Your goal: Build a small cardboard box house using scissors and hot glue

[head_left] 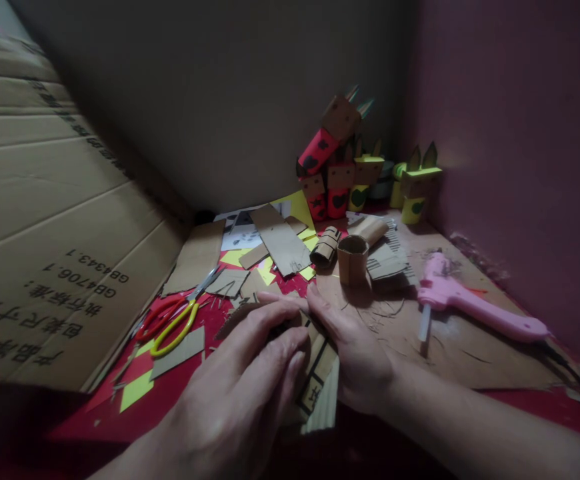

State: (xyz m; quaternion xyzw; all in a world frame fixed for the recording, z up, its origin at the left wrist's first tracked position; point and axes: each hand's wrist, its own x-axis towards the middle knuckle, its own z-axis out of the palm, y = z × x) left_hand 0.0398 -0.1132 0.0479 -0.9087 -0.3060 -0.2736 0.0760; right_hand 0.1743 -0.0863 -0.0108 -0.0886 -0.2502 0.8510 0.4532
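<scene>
Both hands meet at the front centre of the table around a piece of corrugated cardboard (316,380) marked with black printed lines. My left hand (250,373) lies over its left side, fingers curled against it. My right hand (353,353) closes on it from the other side, thumb and fingers along its far edge. Part of the cardboard is hidden beneath the fingers. Just beyond stand an upright brown cardboard tube (353,261) and a rolled tube with black lines (326,247) lying on its side.
A pink glue gun (485,310) lies at right, its cord trailing off. Scissors with red and yellow handles (177,323) rest at left among cardboard scraps (283,240). Several decorated cardboard figures (340,190) stand at the back. A large carton (60,233) walls the left side.
</scene>
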